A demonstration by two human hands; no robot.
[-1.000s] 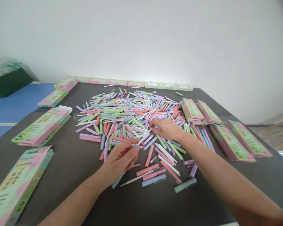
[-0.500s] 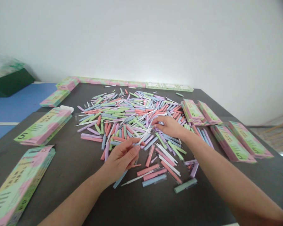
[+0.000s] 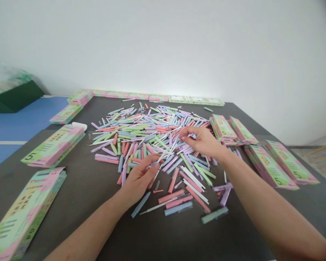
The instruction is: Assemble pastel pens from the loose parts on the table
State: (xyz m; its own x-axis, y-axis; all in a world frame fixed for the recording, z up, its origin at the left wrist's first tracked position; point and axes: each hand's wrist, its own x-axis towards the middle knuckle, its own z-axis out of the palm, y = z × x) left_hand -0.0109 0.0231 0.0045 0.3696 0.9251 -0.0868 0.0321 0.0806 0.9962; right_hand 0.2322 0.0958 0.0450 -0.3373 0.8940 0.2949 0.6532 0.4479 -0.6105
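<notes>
My left hand (image 3: pixel 141 178) is closed at the near left of a large heap of pen parts (image 3: pixel 141 127), pinching a thin white pen refill (image 3: pixel 160 159) that points up and away. Over the right part of the heap, my right hand (image 3: pixel 202 141) is curled with thumb and fingers together. The end of a blue pen barrel (image 3: pixel 192 136) shows in its grip; the rest is hidden by the fingers. Below the hands lie loose white refills (image 3: pixel 194 188), pink barrels (image 3: pixel 178 201), a blue barrel (image 3: pixel 178 209) and a grey-green barrel (image 3: pixel 214 214).
Printed pen boxes (image 3: pixel 53 146) line the left side of the dark table (image 3: pixel 141 239). More boxes (image 3: pixel 273 165) lie on the right, and a row of them (image 3: pixel 149 96) runs along the wall. A green bin (image 3: pixel 16 96) holding clear plastic stands on a blue surface at left.
My right hand has shifted slightly right and up, and a blue barrel end now shows in it. My left hand has moved slightly up, with the white refill more upright.
</notes>
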